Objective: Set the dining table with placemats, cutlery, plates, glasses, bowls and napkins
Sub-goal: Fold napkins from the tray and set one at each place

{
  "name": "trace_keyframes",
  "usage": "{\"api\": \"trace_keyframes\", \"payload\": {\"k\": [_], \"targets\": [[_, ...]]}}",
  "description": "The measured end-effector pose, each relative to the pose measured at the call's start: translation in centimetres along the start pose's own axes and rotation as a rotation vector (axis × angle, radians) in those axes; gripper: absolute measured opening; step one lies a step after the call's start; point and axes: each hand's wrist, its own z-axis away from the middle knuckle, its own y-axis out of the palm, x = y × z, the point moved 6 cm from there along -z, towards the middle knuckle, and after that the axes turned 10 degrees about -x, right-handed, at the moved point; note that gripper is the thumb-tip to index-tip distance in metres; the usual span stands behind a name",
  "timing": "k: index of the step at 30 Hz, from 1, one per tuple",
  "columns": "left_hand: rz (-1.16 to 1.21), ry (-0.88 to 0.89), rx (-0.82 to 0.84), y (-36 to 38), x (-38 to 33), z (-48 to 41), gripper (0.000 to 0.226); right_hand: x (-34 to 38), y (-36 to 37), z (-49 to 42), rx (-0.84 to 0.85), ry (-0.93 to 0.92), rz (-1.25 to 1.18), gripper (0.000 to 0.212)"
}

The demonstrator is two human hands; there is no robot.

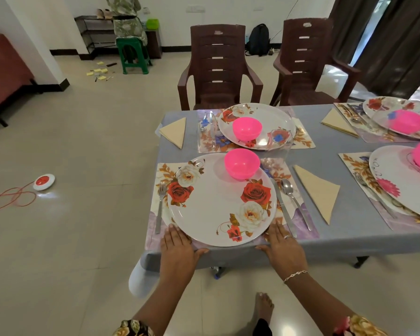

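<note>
The near plate [216, 204] lies on its mat [306, 229] at the table's [349, 229] front edge, with the pink bowl [242, 163] standing on its far rim rather than in the middle. A fork [159, 209] lies on the mat to its left, and a knife [283, 208] and spoon [297, 207] to its right. A folded napkin [319, 190] sits just beyond them on the cloth.

The left hand [177, 241] and right hand [283, 243] both lie flat on the mat's near edge, one on each side of the plate's rim. Their fingers are straight, their thumbs are spread along the table edge, and neither holds anything. We judge this to be a squaring-up of a setting that is otherwise laid.

The mat already reaches the table's edge. A pull toward the person could drag the plate over the drop and send the off-centre bowl sliding. A push away could drive the mat's far corner into the glass [276, 151] behind it and tip it. A skewed tug would shift the loose cutlery out of line.

The glass is clear and we can only half trace its outline. A second one by the far plate [257, 112] blurs whatever cutlery lies behind it. We cannot tell whether the fingertips touch the plate's rim or only the mat. The mat's front corners are hidden under the palms. The two settings at the right are cut off by the frame.
</note>
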Motion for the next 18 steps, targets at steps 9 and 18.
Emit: {"api": "trace_keyframes", "payload": {"k": [9, 18], "targets": [[-0.002, 0.029, 0.076, 0.7, -0.2, 0.4, 0.096, 0.0, 0.3, 0.0, -0.034, -0.038, 0.092, 0.050], [0.018, 0.019, 0.119, 0.7, -0.3, 0.5, 0.094, 0.3, 0.2, 0.0, -0.094, -0.080, 0.100, 0.072]]}}
